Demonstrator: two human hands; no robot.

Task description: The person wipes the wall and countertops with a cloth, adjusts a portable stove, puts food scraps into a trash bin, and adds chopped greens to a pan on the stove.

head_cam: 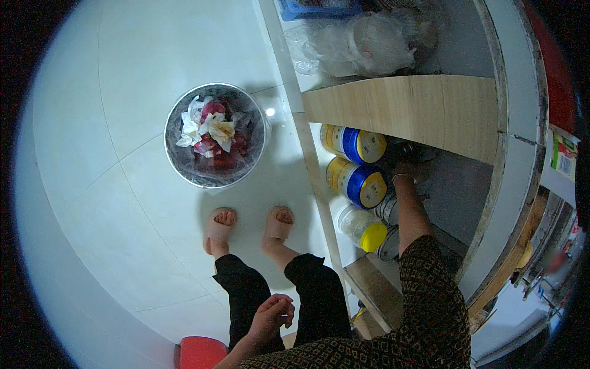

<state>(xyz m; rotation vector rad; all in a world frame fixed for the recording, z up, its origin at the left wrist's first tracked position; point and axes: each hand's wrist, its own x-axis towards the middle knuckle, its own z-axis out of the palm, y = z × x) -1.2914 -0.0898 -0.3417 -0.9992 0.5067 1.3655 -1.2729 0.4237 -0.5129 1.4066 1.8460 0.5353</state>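
Note:
My right hand reaches deep into an open cabinet compartment, behind two canisters with blue lids. The shadow there hides its fingers and whatever they may touch. The far canister and the near canister have yellow-and-white bodies and lie tilted in this view. Next to them is a clear jar with a yellow lid. Clear or metallic lidded jars stand behind it, partly covered by my forearm. My left hand hangs in front of my legs, loosely curled and with nothing visible in it.
A round bin lined with plastic holds crumpled tissues and red scraps. A wooden divider separates my compartment from one with plastic bags and a blue basket. A red stool-like object is behind me; a tiled counter edge overhangs right.

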